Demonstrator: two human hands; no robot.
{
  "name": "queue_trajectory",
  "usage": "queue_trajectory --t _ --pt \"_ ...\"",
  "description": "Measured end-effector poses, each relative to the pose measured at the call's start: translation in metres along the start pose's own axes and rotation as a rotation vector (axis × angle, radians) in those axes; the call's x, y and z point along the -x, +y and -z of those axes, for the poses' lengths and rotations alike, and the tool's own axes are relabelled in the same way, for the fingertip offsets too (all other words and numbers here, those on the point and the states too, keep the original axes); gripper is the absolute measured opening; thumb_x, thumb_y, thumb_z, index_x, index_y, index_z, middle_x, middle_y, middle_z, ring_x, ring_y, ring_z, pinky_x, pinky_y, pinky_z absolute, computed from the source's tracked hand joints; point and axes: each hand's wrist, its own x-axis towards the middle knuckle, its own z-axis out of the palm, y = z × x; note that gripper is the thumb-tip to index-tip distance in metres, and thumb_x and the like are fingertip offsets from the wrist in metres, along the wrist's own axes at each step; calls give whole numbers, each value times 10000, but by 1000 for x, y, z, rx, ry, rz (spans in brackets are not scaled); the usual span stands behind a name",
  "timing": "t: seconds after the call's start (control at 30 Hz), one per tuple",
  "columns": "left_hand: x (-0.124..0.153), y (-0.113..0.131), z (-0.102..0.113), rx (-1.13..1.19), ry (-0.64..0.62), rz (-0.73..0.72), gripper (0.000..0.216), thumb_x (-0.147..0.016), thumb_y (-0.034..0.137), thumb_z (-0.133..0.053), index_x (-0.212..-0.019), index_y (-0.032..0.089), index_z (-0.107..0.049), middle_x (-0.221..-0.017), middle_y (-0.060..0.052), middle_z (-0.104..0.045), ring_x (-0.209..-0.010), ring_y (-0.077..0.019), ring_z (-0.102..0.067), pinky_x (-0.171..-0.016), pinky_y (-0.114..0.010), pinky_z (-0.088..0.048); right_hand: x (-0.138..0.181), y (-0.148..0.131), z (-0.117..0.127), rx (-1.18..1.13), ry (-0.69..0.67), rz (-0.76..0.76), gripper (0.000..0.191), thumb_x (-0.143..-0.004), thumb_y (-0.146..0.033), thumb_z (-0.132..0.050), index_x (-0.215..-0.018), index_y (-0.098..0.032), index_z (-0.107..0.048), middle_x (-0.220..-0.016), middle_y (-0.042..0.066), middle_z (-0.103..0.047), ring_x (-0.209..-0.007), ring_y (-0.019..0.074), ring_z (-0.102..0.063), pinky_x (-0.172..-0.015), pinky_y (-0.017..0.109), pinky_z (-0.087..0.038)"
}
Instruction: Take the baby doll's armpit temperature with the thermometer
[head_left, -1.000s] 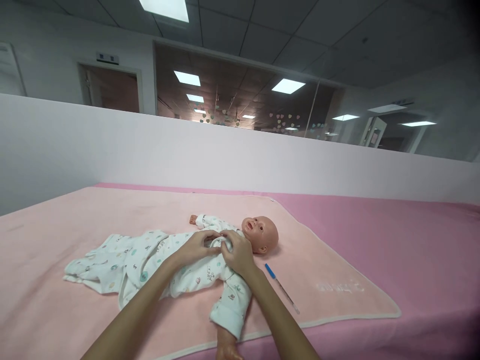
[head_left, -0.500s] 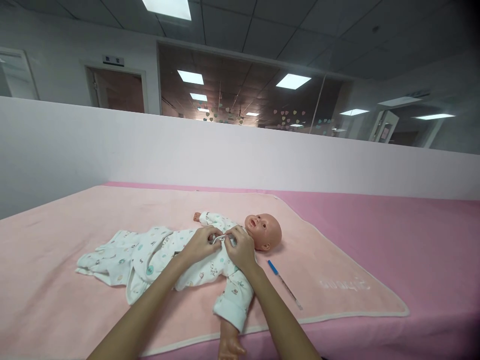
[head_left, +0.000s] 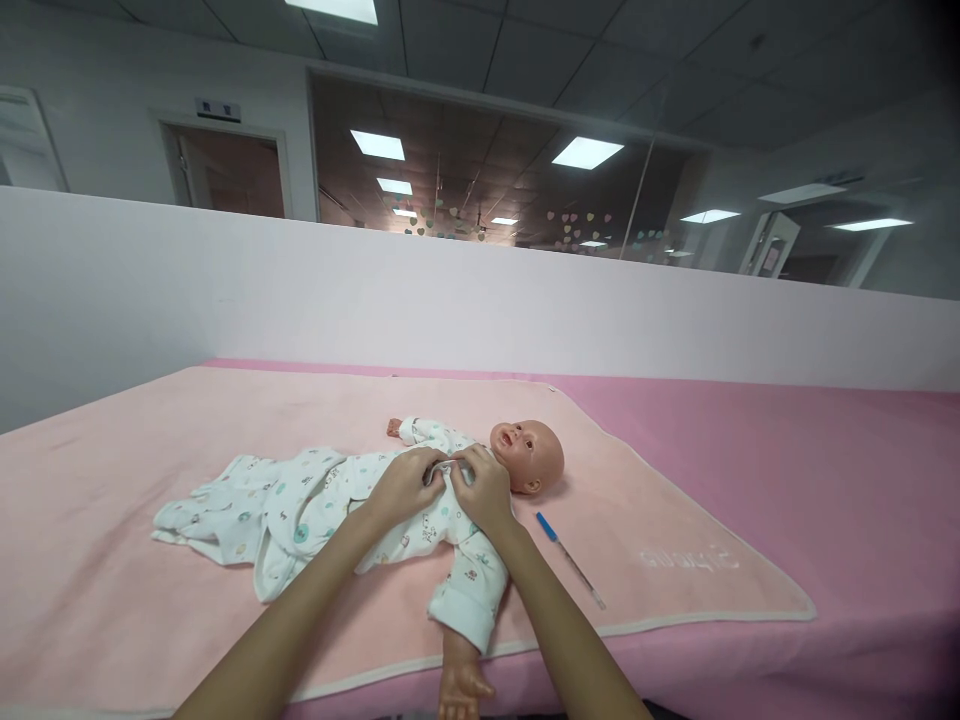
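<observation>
A baby doll (head_left: pixel 529 455) lies on its back on a light pink blanket (head_left: pixel 660 540), head to the right. It wears a white printed sleepsuit (head_left: pixel 315 500). My left hand (head_left: pixel 405 483) and my right hand (head_left: pixel 484 490) meet at the doll's chest, just below the neck. Both pinch the sleepsuit's front opening with closed fingers. One bare doll hand (head_left: pixel 461 685) hangs over the blanket's near edge from a sleeve (head_left: pixel 469 590).
A thin pen with a blue cap (head_left: pixel 570 560) lies on the blanket to the right of the doll. The blanket lies on a darker pink sheet (head_left: pixel 825 480). A white partition wall (head_left: pixel 480 310) runs behind the bed.
Both hands stay at the doll's chest, their fingers shifting slightly on the fabric. The view moved a little, so the doll sits slightly higher and to the right.
</observation>
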Motion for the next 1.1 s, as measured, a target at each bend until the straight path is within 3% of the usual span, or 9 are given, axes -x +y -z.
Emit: queue_trajectory --t 0.17,0.3,0.57,0.77,1.1 --pt "0 1 1 94 8 51 336 -729 159 -400 -1041 197 -516 -676 15 -548 -595 -119 -475 -545 -214 -328 0 0 1 -20 8 -7 223 -736 -157 -452 -898 -220 -592 -809 2 -609 -764 137 -543 -666 226 -388" --pt "0 2 3 187 -1 77 373 -733 167 -396 -1096 207 -469 -673 27 -531 -584 -112 -467 -532 -208 -320 0 1 0 -7 -5 5 168 -740 -169 -467 -833 -217 -598 -802 -5 -613 -742 133 -548 -651 227 -383" --pt "-2 2 6 293 -33 148 281 -719 181 -413 -967 183 -544 -608 33 -513 -547 -104 -439 -533 -208 -329 0 1 1 3 -25 31 91 -746 -191 -478 -757 -207 -567 -754 -14 -592 -691 117 -533 -615 221 -358" --pt "-2 -4 0 259 -17 130 357 -689 154 -440 -1029 211 -533 -849 14 -598 -569 -93 -441 -554 -211 -348 1 1 1 7 -36 27 44 -717 -173 -493 -682 -197 -504 -704 -26 -566 -656 107 -510 -595 210 -344" --pt "-3 -4 1 255 -56 147 415 -707 159 -433 -1110 227 -507 -861 1 -607 -652 -115 -486 -598 -222 -376 2 0 2 -8 -55 35 72 -701 -163 -498 -643 -200 -519 -706 -30 -561 -646 94 -495 -599 198 -341"
